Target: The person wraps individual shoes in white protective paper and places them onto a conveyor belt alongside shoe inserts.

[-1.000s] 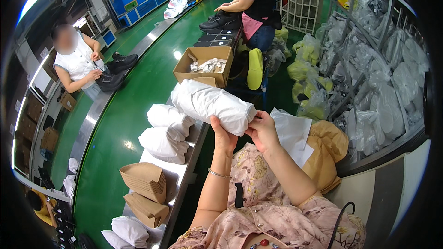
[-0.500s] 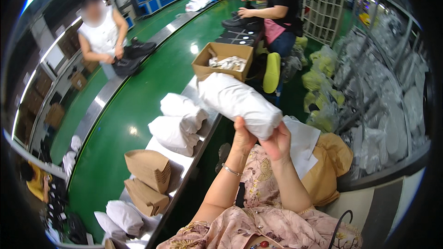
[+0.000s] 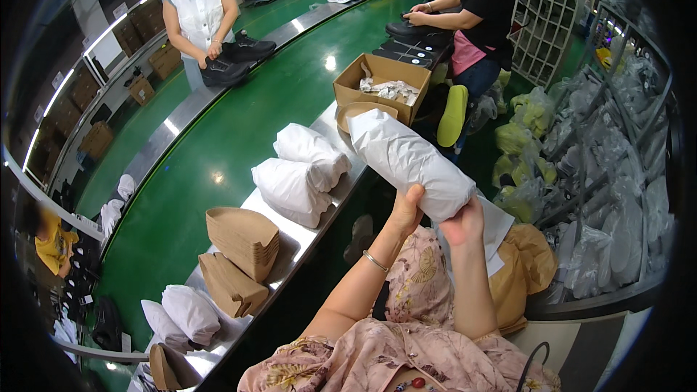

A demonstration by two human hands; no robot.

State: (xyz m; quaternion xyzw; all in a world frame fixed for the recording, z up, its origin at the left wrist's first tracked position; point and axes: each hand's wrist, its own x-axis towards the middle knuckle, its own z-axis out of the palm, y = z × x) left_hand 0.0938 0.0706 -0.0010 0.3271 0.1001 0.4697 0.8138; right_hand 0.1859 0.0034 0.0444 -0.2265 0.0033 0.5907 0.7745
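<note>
A long bundle wrapped in white paper (image 3: 414,163) is held up between my two hands, tilted with its far end toward the cardboard box. My left hand (image 3: 406,210) grips its near left side, thumb up along the paper. My right hand (image 3: 465,223) closes around the near end. What the paper covers is hidden. To the left, two similar white-wrapped bundles (image 3: 294,189) lie on the metal ledge (image 3: 294,247) beside the green belt. Nearer me on that ledge are stacked brown cardboard inserts (image 3: 243,243) and more white-wrapped bundles (image 3: 190,313).
An open cardboard box (image 3: 377,98) with crumpled paper stands ahead. Green belt (image 3: 218,152) runs along the left. Two people handle dark shoes, one across the belt (image 3: 200,18), one ahead right (image 3: 475,22). Brown paper (image 3: 526,268) and a rack of plastic-bagged items (image 3: 602,174) are at right.
The view has shifted, so most things sit further right. Both hands still hold the white-wrapped bundle, in much the same pose. A curved brown piece now shows behind its far end.
</note>
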